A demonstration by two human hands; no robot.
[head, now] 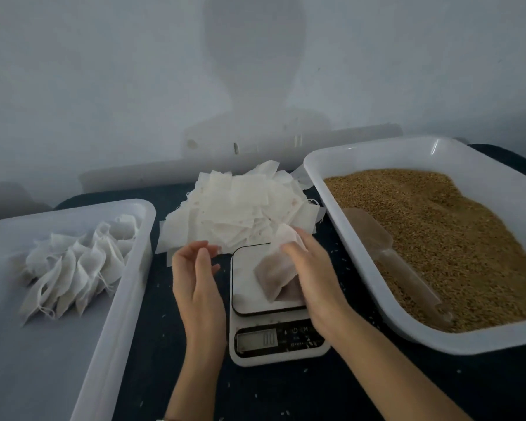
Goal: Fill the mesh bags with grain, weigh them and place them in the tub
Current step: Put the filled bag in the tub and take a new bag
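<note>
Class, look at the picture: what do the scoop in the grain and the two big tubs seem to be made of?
Scoop: probably clear plastic; the grain shows through it. Grain tub and left tub: likely smooth white plastic, given the rounded moulded rims and a glossy glint at the grain tub's far corner.
</note>
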